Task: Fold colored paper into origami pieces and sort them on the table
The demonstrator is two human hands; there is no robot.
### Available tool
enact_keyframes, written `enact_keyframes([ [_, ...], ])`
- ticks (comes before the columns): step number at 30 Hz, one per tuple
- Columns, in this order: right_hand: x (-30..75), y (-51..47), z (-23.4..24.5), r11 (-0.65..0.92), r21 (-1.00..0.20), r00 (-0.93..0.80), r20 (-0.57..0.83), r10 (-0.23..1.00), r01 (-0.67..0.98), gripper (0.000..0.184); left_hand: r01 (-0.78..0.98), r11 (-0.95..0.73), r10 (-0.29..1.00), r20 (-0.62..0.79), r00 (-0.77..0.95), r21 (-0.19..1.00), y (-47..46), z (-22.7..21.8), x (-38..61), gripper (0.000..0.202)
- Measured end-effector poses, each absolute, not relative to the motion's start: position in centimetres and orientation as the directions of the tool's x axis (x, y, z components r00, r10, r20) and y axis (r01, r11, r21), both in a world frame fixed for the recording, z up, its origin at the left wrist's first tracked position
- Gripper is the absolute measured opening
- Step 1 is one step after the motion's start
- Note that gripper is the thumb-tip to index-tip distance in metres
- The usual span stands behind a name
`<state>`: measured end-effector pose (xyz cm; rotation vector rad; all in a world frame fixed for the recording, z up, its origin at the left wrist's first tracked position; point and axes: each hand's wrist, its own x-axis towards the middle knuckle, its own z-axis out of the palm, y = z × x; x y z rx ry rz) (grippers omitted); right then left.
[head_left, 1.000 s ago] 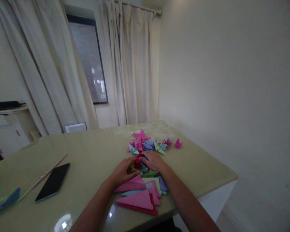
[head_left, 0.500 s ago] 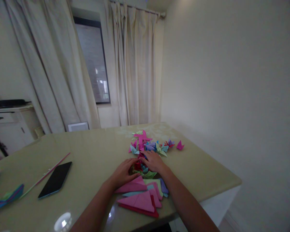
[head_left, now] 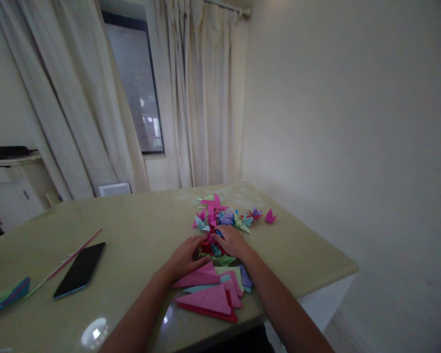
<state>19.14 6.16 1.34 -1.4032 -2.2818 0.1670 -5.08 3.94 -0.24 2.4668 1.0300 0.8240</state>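
My left hand [head_left: 183, 257] and my right hand [head_left: 231, 241] meet over a small red folded paper piece [head_left: 207, 246] on the beige table [head_left: 139, 235]. Both hands have their fingers curled and pressed on that piece. Just beyond the hands lies a heap of small folded paper shapes [head_left: 224, 215] in pink, blue, green and purple. Under my forearms sits a stack of folded paper triangles [head_left: 211, 293], pink, red, green and purple.
A black phone [head_left: 80, 269] lies at the left with a thin pink stick [head_left: 71, 256] beside it. More folded coloured paper [head_left: 5, 296] sits at the far left edge. The table's right edge [head_left: 327, 282] drops off near a wall. Curtains and a window stand behind.
The view has shifted slightly. My hands stay over the red piece, with the fingers drawn a little closer together on it.
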Motion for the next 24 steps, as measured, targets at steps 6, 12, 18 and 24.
enact_keyframes([
  [6, 19.18, 6.07, 1.48, 0.478, -0.353, -0.384, 0.304, 0.872, 0.804, 0.051, 0.576, -0.666, 0.745, 0.385, 0.545, 0.473, 3.86, -0.11, -4.98, 0.061],
  [12, 19.12, 6.0, 1.56, 0.49, -0.366, -0.396, 0.305, 0.866, 0.791, 0.051, 0.563, -0.671, 0.74, 0.4, 0.54, 0.483, 3.69, 0.25, -4.87, 0.058],
  [18, 19.13, 6.26, 1.22, 0.507, -0.412, -0.403, 0.316, 0.859, 0.757, 0.049, 0.561, -0.68, 0.733, 0.423, 0.533, 0.472, 3.82, -0.26, -4.89, 0.052],
  [24, 19.21, 6.35, 1.04, 0.511, -0.421, -0.405, 0.318, 0.857, 0.749, 0.049, 0.558, -0.685, 0.728, 0.442, 0.524, 0.468, 3.93, -0.47, -4.98, 0.053],
])
